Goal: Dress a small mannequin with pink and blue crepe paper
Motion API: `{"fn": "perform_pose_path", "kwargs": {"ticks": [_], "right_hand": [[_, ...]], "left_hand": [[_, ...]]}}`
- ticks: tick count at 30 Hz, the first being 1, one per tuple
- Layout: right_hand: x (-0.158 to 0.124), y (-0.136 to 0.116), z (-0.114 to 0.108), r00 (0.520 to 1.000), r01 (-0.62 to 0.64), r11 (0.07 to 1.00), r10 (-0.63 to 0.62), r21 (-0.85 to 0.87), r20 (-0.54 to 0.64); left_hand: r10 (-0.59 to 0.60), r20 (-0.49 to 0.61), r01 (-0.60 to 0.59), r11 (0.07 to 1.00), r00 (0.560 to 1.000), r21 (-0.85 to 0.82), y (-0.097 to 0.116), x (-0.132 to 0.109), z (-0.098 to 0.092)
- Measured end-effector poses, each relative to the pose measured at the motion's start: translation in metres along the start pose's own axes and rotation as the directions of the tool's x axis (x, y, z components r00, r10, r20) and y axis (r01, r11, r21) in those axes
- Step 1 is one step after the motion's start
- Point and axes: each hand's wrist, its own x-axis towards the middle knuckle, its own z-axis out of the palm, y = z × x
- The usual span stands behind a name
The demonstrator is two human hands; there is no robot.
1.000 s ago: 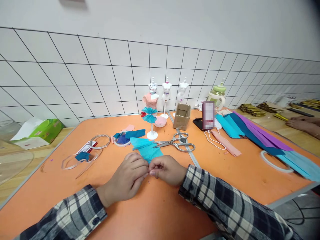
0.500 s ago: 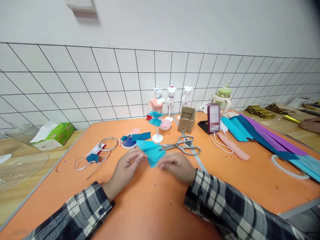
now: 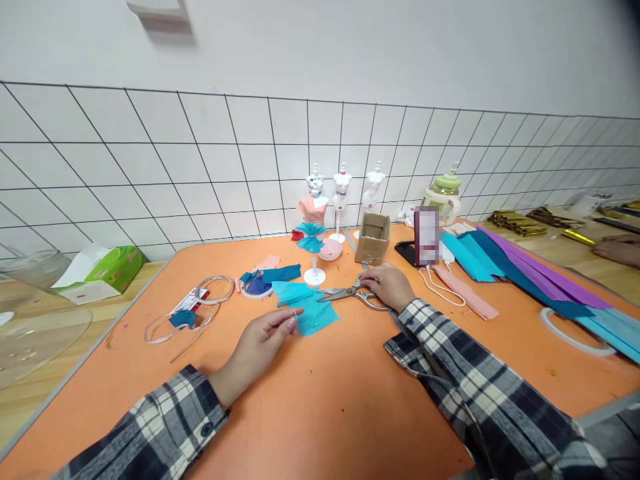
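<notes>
My left hand (image 3: 263, 340) is closed in a pinch at the lower left edge of a turquoise crepe paper piece (image 3: 316, 312), with a thin pale thread or strip showing at the fingertips. The paper lies on the orange table (image 3: 320, 400). My right hand (image 3: 387, 285) has its fingers closed on the handles of the metal scissors (image 3: 345, 293), whose blades point left over the paper. Just behind the paper stands a small mannequin (image 3: 314, 227) dressed in pink and turquoise paper.
Two white mannequins (image 3: 341, 190), a pink bowl (image 3: 331, 250), a cardboard box (image 3: 373, 238) and a phone (image 3: 427, 237) stand behind. Crepe strips (image 3: 545, 267) lie right; wire coils (image 3: 216, 288) lie left. Another person's hand (image 3: 620, 250) is at far right.
My right hand has left the turquoise paper and moved right and away from me onto the scissors handles. The paper's right part now lies flatter. My left hand stays near its edge.
</notes>
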Motion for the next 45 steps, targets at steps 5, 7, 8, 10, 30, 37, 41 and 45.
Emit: {"fn": "perform_pose_path", "kwargs": {"ticks": [5, 7, 8, 10, 30, 37, 41, 45], "right_hand": [[-0.001, -0.006, 0.0, 0.994, 0.107, 0.984, -0.103, -0.143, 0.036], [-0.001, -0.008, -0.001, 0.986, 0.158, 0.973, -0.148, -0.168, 0.073], [-0.001, -0.008, -0.002, 0.982, 0.179, 0.969, -0.166, -0.169, 0.089], [-0.001, -0.009, -0.005, 0.975, 0.207, 0.966, -0.191, -0.154, 0.116], [-0.006, 0.0, -0.007, 0.98, -0.037, 0.995, 0.055, 0.094, -0.193], [-0.029, -0.084, -0.005, 1.0, -0.006, 0.635, -0.002, 0.772, 0.009], [-0.037, -0.116, 0.004, 0.96, -0.271, 0.26, 0.005, 0.927, 0.28], [-0.037, -0.118, 0.001, 0.922, -0.388, 0.165, 0.074, 0.907, 0.381]], "left_hand": [[0.069, 0.051, -0.07, 0.997, 0.996, 0.034, 0.003, -0.002, 0.003], [0.085, 0.058, -0.087, 0.995, 0.995, 0.04, 0.005, -0.002, 0.003], [0.088, 0.061, -0.091, 0.995, 0.994, 0.043, 0.006, -0.002, 0.003], [0.084, 0.065, -0.088, 0.994, 0.994, 0.058, 0.007, -0.002, 0.002], [0.121, 0.14, -0.124, 0.992, 0.983, 0.011, 0.004, -0.004, 0.0], [0.253, 0.364, -0.168, 0.954, 0.896, -0.249, 0.018, -0.015, 0.008], [0.253, 0.364, -0.217, 0.967, 0.897, -0.136, 0.015, -0.015, 0.012], [0.277, 0.374, -0.287, 0.957, 0.885, -0.031, 0.009, -0.013, 0.015]]}}
